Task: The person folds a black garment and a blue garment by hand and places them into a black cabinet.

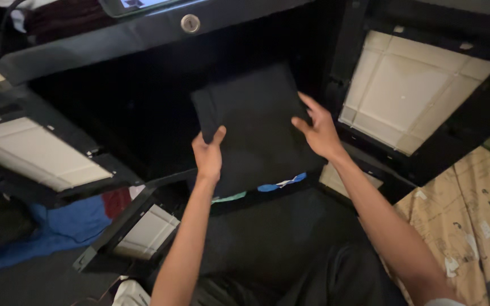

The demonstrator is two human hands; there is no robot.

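Head view — both hands (208, 156) (319, 131) grip folded black cloth (256, 127) edges.

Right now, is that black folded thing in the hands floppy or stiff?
Probably soft but fairly firm as folded: the black cloth keeps a flat square shape between the left hand and right hand. It looks light, since fingertips alone hold it up. If let go at one side, it would likely droop and unfold.

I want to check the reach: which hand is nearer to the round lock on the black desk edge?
Left. The left hand grips the folded black cloth at its left edge, below the lock. The right hand holds the cloth's right edge, farther away.
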